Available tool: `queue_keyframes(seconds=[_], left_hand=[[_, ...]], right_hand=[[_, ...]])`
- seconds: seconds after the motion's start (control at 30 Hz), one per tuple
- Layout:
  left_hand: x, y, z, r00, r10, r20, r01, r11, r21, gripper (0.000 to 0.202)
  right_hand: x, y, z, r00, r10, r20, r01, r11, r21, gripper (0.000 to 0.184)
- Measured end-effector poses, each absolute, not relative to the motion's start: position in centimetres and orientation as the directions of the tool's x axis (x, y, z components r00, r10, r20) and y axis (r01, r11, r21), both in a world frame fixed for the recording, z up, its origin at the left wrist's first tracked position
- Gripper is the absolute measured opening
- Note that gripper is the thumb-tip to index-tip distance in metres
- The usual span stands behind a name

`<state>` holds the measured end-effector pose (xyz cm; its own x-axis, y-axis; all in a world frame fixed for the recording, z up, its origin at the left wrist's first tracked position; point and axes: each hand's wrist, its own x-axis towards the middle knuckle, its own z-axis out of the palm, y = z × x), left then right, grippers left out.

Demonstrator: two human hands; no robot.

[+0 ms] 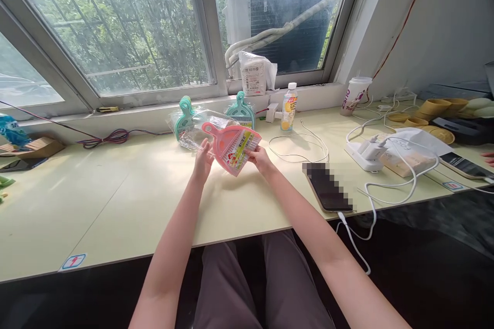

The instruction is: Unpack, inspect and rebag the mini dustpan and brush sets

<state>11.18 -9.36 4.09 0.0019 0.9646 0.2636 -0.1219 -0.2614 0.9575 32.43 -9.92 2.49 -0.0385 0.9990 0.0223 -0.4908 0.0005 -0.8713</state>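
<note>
A pink mini dustpan and brush set (224, 143) with a printed label is held up above the table, tilted, its handle pointing to the upper left. My left hand (203, 161) is closed on its left side, at the clear plastic wrapper by the handle. On the other side, my right hand (260, 158) grips the wide end, thumb over the label. Right behind it stand two teal dustpan sets, one on the left (186, 118) in clear wrap and another (241, 109) on the right, both against the window ledge.
A drink bottle (289, 107), a tissue pack (253, 74) and a white cup (355, 95) stand at the back. To the right lie a phone (328, 187), a power strip (365, 157) and looping white cables. Another person's hand (488, 158) shows at the right edge.
</note>
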Motion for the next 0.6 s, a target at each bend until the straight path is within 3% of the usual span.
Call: queue_keyframes(seconds=[0.13, 0.3, 0.47, 0.6], left_hand=[[11.6, -10.2, 4.2, 0.15, 0.963, 0.224, -0.231, -0.186, 0.955, 0.069], [11.8, -11.1, 4.7, 0.346, 0.926, 0.148, -0.19, -0.085, 0.978, 0.065], [11.8, -10.9, 4.4, 0.297, 0.94, 0.166, -0.256, -0.089, 0.962, 0.059], [11.6, -10.6, 3.7, 0.307, 0.948, 0.088, -0.208, -0.024, 0.978, 0.065]], right_hand=[[32.2, -9.9, 2.4, -0.036, 0.999, 0.028, -0.52, 0.005, -0.854, 0.029], [32.5, -9.7, 2.4, 0.051, 0.999, -0.007, -0.559, 0.023, -0.829, 0.024], [32.5, -9.9, 2.9, -0.02, 1.0, 0.017, -0.519, 0.004, -0.855, 0.03], [32.2, -10.0, 3.0, -0.045, 0.999, 0.029, -0.481, 0.004, -0.877, 0.033]])
